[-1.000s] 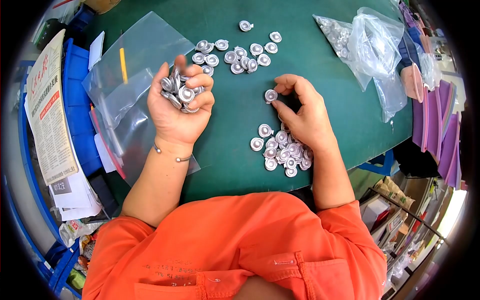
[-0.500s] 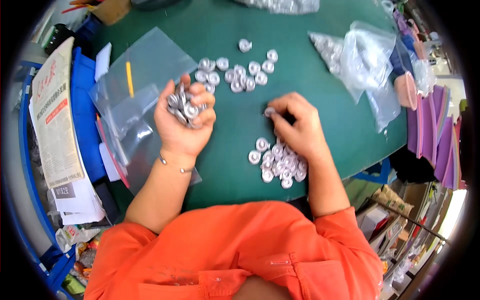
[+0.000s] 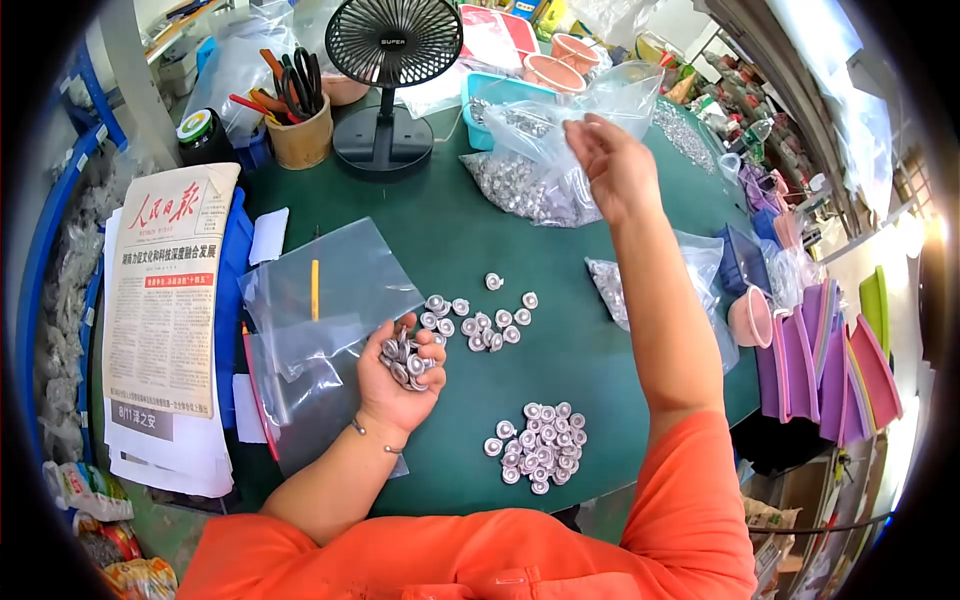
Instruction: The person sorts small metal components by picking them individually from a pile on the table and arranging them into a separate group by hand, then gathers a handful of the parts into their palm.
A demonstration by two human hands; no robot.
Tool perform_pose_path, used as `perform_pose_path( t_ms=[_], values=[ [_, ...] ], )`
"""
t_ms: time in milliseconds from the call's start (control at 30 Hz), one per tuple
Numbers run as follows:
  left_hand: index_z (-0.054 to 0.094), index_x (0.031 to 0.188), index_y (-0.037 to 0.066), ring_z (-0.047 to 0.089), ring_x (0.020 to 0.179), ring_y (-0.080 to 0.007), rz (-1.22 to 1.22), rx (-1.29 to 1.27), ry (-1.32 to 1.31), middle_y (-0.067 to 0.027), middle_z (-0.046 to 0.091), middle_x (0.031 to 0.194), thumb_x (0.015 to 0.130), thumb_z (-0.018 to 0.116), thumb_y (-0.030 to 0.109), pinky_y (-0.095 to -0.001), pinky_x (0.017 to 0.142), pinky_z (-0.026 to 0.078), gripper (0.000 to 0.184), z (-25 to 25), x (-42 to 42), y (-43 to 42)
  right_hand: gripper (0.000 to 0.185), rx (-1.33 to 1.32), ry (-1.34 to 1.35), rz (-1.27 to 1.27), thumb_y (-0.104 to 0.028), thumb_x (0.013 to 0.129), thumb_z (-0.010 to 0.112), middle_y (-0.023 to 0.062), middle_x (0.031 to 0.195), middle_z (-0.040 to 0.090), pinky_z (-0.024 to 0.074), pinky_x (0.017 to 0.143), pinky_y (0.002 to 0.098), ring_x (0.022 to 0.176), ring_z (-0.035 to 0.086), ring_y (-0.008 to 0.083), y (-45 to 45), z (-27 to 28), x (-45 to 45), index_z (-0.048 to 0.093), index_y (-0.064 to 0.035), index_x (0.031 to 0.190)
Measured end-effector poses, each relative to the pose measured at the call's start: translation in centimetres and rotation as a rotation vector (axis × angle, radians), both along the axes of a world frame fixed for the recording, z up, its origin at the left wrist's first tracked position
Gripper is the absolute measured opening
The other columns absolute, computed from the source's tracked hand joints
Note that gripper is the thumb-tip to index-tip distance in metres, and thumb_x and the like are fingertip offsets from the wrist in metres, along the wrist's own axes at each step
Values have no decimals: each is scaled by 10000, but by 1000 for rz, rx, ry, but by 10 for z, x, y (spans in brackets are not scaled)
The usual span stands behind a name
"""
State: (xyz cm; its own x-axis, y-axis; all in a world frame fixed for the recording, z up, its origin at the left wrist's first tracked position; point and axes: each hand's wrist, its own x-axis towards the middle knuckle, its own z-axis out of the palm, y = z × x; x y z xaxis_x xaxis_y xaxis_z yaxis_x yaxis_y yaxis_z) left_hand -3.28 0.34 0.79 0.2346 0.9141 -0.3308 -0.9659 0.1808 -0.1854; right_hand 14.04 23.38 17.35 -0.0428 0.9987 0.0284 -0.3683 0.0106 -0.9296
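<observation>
My left hand [image 3: 402, 378] is closed around a cluster of small round metal pieces [image 3: 408, 362], palm up over the left side of the table. Stretched forward, my right hand [image 3: 612, 165] is above a clear plastic bag [image 3: 530, 185] filled with small metal parts. Its fingers are loosely bent and a little apart, and no piece shows between them; whether they touch the bag's plastic I cannot tell. A pile of the round metal pieces [image 3: 540, 446] lies near my body. Another loose group [image 3: 487, 331] lies just right of my left hand.
A black fan [image 3: 390, 140] and a tool holder [image 3: 302, 135] stand at the back of the green table [image 3: 450, 240]. Clear plastic sheets [image 3: 350, 275] with a yellow strip [image 3: 315, 290] lie left. A newspaper [image 3: 165, 300], a second bag [image 3: 610, 290] and purple trays [image 3: 800, 350] flank the sides.
My right hand has left the near pile, where it pinched a metal piece, and moved far forward over the large bag. The view has tilted up. My left hand still holds its cluster.
</observation>
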Motion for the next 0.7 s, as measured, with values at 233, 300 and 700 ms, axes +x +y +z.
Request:
perform_pose_path(
  t_ms=[233,300,700],
  values=[
    [698,986,138,537,804,-172,4,8,-41,-31,544,831,922,514,340,-299,502,389,281,-4,-2,3,232,125,-416,286,-37,938,534,123,1038,665,538,822,291,908,664,196,-64,-38,43,633,50,1130],
    [674,1014,118,531,811,-177,-8,94,-100,-42,545,893,928,509,328,-295,518,391,280,-8,-4,3,231,225,-633,464,-67,956,539,103,1046,670,518,852,293,942,651,182,-100,-67,71,640,21,1144],
    [634,1051,77,522,814,-168,-18,144,-33,-47,529,898,927,565,243,-274,518,391,219,-3,-4,4,595,926,-1410,530,-499,719,742,91,1354,510,365,970,575,1250,453,392,-260,-143,115,616,-231,1235]
  ],
)
